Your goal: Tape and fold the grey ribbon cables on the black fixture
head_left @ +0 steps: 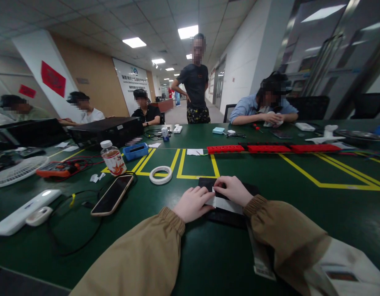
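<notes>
A white strip [229, 204], like paper or tape, lies across a flat black object [225, 218] on the table in front of me. My left hand [192, 204] rests with its fingers stretched out over the strip's left end, the thumb along its lower edge. Close beside it, the fingertips of my right hand [234, 190] pinch together at a small raised white bit of the strip. The fingers hide part of that end. Under my right forearm lies a pale flat packet [261, 257], partly covered by the sleeve.
Left of my hands are a roll of white tape [160, 175], a phone [113, 195], a bottle [112, 158], a black cable and an orange multimeter [58, 168]. Red strips [268, 149] lie beyond the hands. Several people are around the table.
</notes>
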{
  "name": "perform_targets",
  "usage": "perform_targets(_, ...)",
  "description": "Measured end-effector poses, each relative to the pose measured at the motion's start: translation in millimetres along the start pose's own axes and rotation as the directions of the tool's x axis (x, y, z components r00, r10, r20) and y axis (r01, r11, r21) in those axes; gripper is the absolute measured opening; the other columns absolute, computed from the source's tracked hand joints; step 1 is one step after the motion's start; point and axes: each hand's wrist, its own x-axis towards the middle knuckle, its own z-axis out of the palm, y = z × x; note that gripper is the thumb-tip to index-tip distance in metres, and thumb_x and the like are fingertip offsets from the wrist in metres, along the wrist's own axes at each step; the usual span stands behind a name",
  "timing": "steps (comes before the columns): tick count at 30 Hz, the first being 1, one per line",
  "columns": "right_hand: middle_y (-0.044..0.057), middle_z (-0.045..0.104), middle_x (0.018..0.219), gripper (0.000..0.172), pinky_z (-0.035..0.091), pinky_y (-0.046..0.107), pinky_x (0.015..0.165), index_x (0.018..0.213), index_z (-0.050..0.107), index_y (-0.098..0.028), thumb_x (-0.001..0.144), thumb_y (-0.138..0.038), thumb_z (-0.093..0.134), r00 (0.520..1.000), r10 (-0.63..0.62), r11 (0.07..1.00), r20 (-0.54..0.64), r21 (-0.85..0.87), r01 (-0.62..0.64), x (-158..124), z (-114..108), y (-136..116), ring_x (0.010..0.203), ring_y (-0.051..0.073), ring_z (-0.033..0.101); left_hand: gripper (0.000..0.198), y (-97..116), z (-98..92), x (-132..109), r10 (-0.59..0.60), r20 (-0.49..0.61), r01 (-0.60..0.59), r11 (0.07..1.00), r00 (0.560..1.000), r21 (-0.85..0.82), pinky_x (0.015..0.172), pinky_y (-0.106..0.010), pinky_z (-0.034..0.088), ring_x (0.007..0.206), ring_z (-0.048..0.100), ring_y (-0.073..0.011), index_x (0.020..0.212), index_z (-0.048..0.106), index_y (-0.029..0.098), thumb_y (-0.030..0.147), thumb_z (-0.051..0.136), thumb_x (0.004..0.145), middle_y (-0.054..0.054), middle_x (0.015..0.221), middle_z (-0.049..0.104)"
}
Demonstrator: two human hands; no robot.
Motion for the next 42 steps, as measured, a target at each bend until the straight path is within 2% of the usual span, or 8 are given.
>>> perform_targets(7, 0.001, 0.061, 0.073, 0.015, 0.034, 0.030, 0.068, 0.074, 0.062, -0.018, 0.082, -0.028, 0.053, 0.999, -0.044, 0.997, -0.024, -0.061, 0.043, -4.1, 2.2, -0.6, 0.073, 0.017, 0.053, 0.036, 0.7, 0.8, 0.2, 0.017, 0.000, -0.017, 1.000, 1.000, 0.011, 0.078, -0.032, 0.042, 0.093, 0.052, -0.0193, 0.122, 0.047, 0.022, 0.039, 0.048, 0.090, -0.005, 0.102, 0.055)
perform_targets(10, 0.001, 0.062, 0.075, 0.015, 0.034, 0.030, 0.068, 0.090, 0.063, -0.018, 0.083, -0.025, 0.051, 0.996, -0.088, 0.994, 0.008, -0.060, 0.089, -4.9, -0.6, 4.2, 0.074, 0.017, 0.053, 0.036, 0.9, 0.6, 0.4, 0.022, 0.001, -0.022, 1.000, 1.000, 0.022, 0.078, -0.032, 0.042, 0.093, 0.052, -0.0194, 0.121, 0.047, 0.022, 0.039, 0.049, 0.090, -0.005, 0.103, 0.055)
perform_targets(13, 0.003, 0.062, 0.081, 0.025, 0.035, 0.031, 0.070, 0.105, 0.061, -0.019, 0.083, -0.026, 0.050, 0.987, -0.149, 0.987, 0.058, -0.055, 0.152, -9.5, -6.1, 9.1, 0.078, 0.018, 0.054, 0.034, 1.2, -0.3, 0.3, 0.027, 0.001, -0.027, 0.999, 1.000, 0.033, 0.076, -0.032, 0.042, 0.092, 0.051, -0.0194, 0.120, 0.048, 0.022, 0.038, 0.048, 0.090, -0.004, 0.102, 0.055)
perform_targets(17, 0.008, 0.059, 0.099, 0.036, 0.035, 0.038, 0.078, 0.113, 0.061, -0.022, 0.084, -0.042, 0.052, 0.960, -0.251, 0.957, 0.124, -0.115, 0.265, -23.7, -9.8, 9.6, 0.091, 0.022, 0.052, 0.034, 1.5, -1.2, 0.0, 0.026, 0.013, -0.027, 0.999, 1.000, 0.027, 0.077, -0.031, 0.042, 0.092, 0.052, -0.0190, 0.121, 0.047, 0.022, 0.038, 0.046, 0.091, -0.005, 0.102, 0.055)
perform_targets(20, 0.011, 0.055, 0.105, 0.047, 0.034, 0.043, 0.084, 0.119, 0.058, -0.021, 0.086, -0.052, 0.046, 0.949, -0.283, 0.932, 0.140, -0.193, 0.306, -32.9, -7.5, 7.2, 0.095, 0.024, 0.052, 0.032, 1.7, -1.2, 0.0, 0.029, 0.019, -0.029, 0.999, 0.999, 0.034, 0.076, -0.031, 0.042, 0.092, 0.052, -0.0187, 0.120, 0.048, 0.022, 0.037, 0.045, 0.092, -0.005, 0.102, 0.055)
perform_targets(25, 0.013, 0.054, 0.108, 0.063, 0.035, 0.044, 0.087, 0.125, 0.054, -0.020, 0.080, -0.063, 0.050, 0.955, -0.263, 0.928, 0.137, -0.235, 0.290, -35.5, -3.9, 4.7, 0.099, 0.026, 0.051, 0.029, 2.1, 0.2, 0.2, 0.040, 0.002, -0.040, 0.997, 0.999, 0.071, 0.075, -0.030, 0.042, 0.089, 0.052, -0.0181, 0.118, 0.048, 0.022, 0.036, 0.043, 0.093, -0.004, 0.100, 0.055)
perform_targets(30, 0.014, 0.053, 0.108, 0.074, 0.034, 0.045, 0.088, 0.126, 0.054, -0.018, 0.071, -0.066, 0.059, 0.962, -0.233, 0.927, 0.141, -0.267, 0.264, -34.6, -4.2, 0.6, 0.100, 0.028, 0.050, 0.025, 2.3, 1.8, 0.6, 0.049, -0.009, -0.048, 0.993, 0.999, 0.108, 0.075, -0.029, 0.041, 0.088, 0.052, -0.0173, 0.113, 0.051, 0.023, 0.036, 0.042, 0.093, -0.003, 0.099, 0.056)
perform_targets(42, 0.014, 0.053, 0.108, 0.077, 0.035, 0.045, 0.088, 0.125, 0.054, -0.013, 0.067, -0.064, 0.063, 0.967, -0.215, 0.925, 0.140, -0.287, 0.247, -34.2, -3.5, -3.5, 0.099, 0.028, 0.050, 0.023, 2.7, 0.2, 0.8, 0.073, 0.003, -0.073, 0.996, 0.997, 0.045, 0.077, -0.027, 0.042, 0.092, 0.051, -0.0157, 0.103, 0.058, 0.022, 0.034, 0.040, 0.095, -0.002, 0.101, 0.055)
